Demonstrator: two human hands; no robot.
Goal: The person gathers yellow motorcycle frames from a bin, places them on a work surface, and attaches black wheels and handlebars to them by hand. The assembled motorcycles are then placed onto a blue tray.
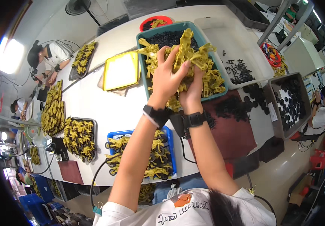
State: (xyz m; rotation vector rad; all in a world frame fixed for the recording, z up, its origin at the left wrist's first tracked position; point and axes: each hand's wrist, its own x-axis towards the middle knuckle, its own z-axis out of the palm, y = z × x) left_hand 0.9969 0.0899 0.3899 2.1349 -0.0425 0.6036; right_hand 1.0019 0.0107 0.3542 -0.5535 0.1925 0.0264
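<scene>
A white shirt (143,218) edges the lower frame; at upper centre, the left hand (165,77) and right hand (191,86) clasp yellow parts (185,42) over the teal bin (143,75), apparently cupped against spilling.

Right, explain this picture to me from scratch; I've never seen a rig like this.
There is no machine here, just a person's two bare hands. The camera sits on that person's head and looks down, so the forearms rise from the lower edge. Its fisheye lens bends straight edges.

The left hand and right hand together hold a bunch of yellow parts over a teal bin, which holds more of them and small black parts.

Around it on the white table are a blue tray of yellow-and-black pieces, nearer the person, and, to the right, a gray bin with round black pieces.
</scene>
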